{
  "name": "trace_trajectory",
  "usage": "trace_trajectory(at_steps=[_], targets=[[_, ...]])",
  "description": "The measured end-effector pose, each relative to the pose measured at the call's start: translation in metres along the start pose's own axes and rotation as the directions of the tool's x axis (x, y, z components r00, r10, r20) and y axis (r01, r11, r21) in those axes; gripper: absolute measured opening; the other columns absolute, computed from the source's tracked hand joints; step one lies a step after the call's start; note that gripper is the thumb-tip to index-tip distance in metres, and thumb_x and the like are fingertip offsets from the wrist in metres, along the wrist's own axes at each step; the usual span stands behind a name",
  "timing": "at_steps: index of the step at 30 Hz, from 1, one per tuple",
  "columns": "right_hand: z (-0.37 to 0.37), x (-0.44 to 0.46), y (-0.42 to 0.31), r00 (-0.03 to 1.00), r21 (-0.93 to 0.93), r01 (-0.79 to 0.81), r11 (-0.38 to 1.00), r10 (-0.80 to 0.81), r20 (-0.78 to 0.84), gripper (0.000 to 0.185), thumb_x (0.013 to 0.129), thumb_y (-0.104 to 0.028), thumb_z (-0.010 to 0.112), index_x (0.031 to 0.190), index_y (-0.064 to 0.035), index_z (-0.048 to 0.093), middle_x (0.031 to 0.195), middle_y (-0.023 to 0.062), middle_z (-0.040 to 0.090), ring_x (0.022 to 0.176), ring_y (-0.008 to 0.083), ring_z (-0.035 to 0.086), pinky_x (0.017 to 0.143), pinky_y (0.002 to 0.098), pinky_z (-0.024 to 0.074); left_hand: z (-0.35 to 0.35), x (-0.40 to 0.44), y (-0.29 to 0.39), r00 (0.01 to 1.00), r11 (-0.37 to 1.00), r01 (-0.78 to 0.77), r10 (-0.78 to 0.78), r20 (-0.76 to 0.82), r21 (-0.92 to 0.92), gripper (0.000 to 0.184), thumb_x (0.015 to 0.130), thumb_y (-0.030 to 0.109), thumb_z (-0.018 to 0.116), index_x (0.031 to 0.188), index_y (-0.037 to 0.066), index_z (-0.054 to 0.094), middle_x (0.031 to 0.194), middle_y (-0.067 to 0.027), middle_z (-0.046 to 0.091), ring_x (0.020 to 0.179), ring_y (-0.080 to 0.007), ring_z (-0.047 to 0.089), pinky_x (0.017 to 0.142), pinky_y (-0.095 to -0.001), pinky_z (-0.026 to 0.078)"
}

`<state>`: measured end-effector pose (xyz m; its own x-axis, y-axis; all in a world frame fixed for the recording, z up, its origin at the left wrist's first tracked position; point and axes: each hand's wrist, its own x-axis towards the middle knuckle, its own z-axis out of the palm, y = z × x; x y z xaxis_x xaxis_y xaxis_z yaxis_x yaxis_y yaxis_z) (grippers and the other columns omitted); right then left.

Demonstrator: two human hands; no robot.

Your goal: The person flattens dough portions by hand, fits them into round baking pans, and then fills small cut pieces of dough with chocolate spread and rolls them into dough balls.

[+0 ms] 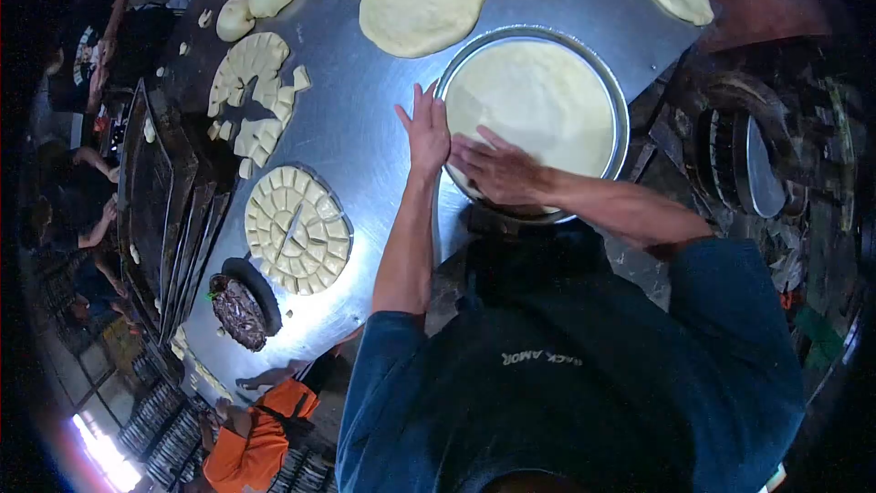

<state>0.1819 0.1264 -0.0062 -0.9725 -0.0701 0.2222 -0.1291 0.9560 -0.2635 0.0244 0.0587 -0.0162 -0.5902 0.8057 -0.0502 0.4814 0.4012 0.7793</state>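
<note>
Touching dough (547,96) in rnd pan (624,123) | R fingers (470,153) flat atop | L fingers (426,108) straight, at pan's L side | both unclenched

Upside-down lettering (541,359), prob. "-ACK AMOR", on dk. shirt (566,420)

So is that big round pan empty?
No, a flat round of pale dough lies in the pan.
</note>
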Motion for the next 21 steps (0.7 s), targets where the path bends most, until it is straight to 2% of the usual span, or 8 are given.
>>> trace_trajectory(at_steps=[6, 8, 11, 13, 15, 18, 20, 21], targets=[[-0.003, 0.016, 0.019, 0.999, -0.071, -0.043, 0.997, 0.045, 0.03, 0.048, 0.09, -0.033, 0.051, 0.125, -0.0005, 0.051, 0.135, 0.0145, 0.047, 0.136, 0.0265, 0.032, 0.113, 0.0517, 0.0206, 0.007, -0.001, -0.017, 0.997, 0.997, -0.037, 0.033, -0.067, -0.063, 0.042, 0.099, 0.017, 0.036, 0.134, -0.006, 0.041, 0.135, -0.0253, 0.046, 0.136, -0.0335, 0.033, 0.115, -0.0488, 0.002], [-0.021, 0.041, 0.021, 0.942, 0.295, -0.23, 0.928, 0.136, 0.307, 0.059, 0.093, -0.035, 0.047, 0.139, 0.0002, 0.037, 0.148, 0.0163, 0.032, 0.143, 0.0251, 0.019, 0.116, 0.0506, 0.0116, -0.017, -0.008, 0.002, 0.999, 0.997, 0.054, -0.054, 0.003, -0.048, 0.042, 0.099, 0.015, 0.035, 0.131, -0.011, 0.041, 0.132, -0.0296, 0.047, 0.128, -0.0394, 0.041, 0.115, -0.0477, 0.011], [-0.003, 0.029, 0.038, 0.961, 0.004, -0.237, 0.971, 0.234, 0.15, 0.065, 0.095, -0.039, 0.044, 0.146, -0.0037, 0.025, 0.153, 0.0142, 0.025, 0.143, 0.0258, 0.018, 0.116, 0.0498, 0.0087, 0.001, -0.017, -0.011, 0.994, 0.999, -0.029, 0.031, -0.109, 0.021, 0.041, 0.098, 0.013, 0.035, 0.13, -0.011, 0.042, 0.13, -0.0308, 0.048, 0.125, -0.042, 0.042, 0.114, -0.048, 0.015], [-0.004, 0.035, 0.043, 0.966, 0.044, -0.222, 0.974, 0.214, 0.146, 0.065, 0.095, -0.04, 0.044, 0.146, -0.0048, 0.026, 0.154, 0.0128, 0.022, 0.144, 0.0256, 0.015, 0.116, 0.0502, 0.0078, 0.002, -0.035, -0.001, 0.982, 0.996, -0.032, 0.047, -0.182, 0.088, 0.041, 0.098, 0.013, 0.036, 0.13, -0.011, 0.042, 0.13, -0.0314, 0.047, 0.125, -0.0427, 0.042, 0.114, -0.0479, 0.016], [-0.02, 0.051, 0.055, 0.889, 0.324, -0.35, 0.879, 0.202, 0.41, 0.068, 0.094, -0.042, 0.044, 0.147, -0.0039, 0.023, 0.155, 0.0123, 0.018, 0.145, 0.0263, 0.011, 0.116, 0.0502, 0.0062, -0.013, -0.043, 0.015, 0.978, 0.985, 0.169, -0.171, -0.12, -0.029, 0.042, 0.096, 0.011, 0.037, 0.132, -0.011, 0.04, 0.132, -0.0311, 0.046, 0.127, -0.0429, 0.041, 0.114, -0.0483, 0.015], [-0.026, 0.022, 0.067, 0.908, 0.061, -0.411, 0.909, 0.404, 0.11, 0.065, 0.096, -0.043, 0.041, 0.145, -0.0031, 0.027, 0.154, 0.013, 0.022, 0.144, 0.0274, 0.013, 0.116, 0.0494, 0.0071, 0.016, -0.095, 0.004, 0.951, 0.974, 0.226, -0.225, -0.213, -0.022, 0.047, 0.093, 0.01, 0.04, 0.135, -0.01, 0.035, 0.136, -0.0309, 0.042, 0.131, -0.044, 0.035, 0.114, -0.0491, 0.015], [-0.009, 0.013, 0.078, 0.896, 0.088, -0.44, 0.894, 0.43, 0.113, 0.063, 0.097, -0.043, 0.038, 0.144, -0.0002, 0.029, 0.154, 0.0138, 0.022, 0.143, 0.0284, 0.017, 0.116, 0.0505, 0.0116, 0.029, -0.116, 0.018, 0.932, 0.87, 0.265, -0.119, -0.343, 0.416, 0.053, 0.09, 0.008, 0.042, 0.139, -0.009, 0.03, 0.14, -0.0307, 0.036, 0.134, -0.0452, 0.03, 0.114, -0.0525, 0.015], [-0.023, 0.012, 0.084, 0.893, 0.081, -0.445, 0.892, 0.436, 0.11, 0.063, 0.097, -0.043, 0.038, 0.144, -0.0002, 0.029, 0.154, 0.0138, 0.022, 0.143, 0.0284, 0.017, 0.116, 0.0505, 0.0116, 0.029, -0.109, 0.027, 0.933, 0.874, 0.257, -0.113, -0.341, 0.413, 0.053, 0.09, 0.008, 0.042, 0.139, -0.009, 0.03, 0.14, -0.0307, 0.036, 0.134, -0.0452, 0.03, 0.114, -0.0525, 0.015]])
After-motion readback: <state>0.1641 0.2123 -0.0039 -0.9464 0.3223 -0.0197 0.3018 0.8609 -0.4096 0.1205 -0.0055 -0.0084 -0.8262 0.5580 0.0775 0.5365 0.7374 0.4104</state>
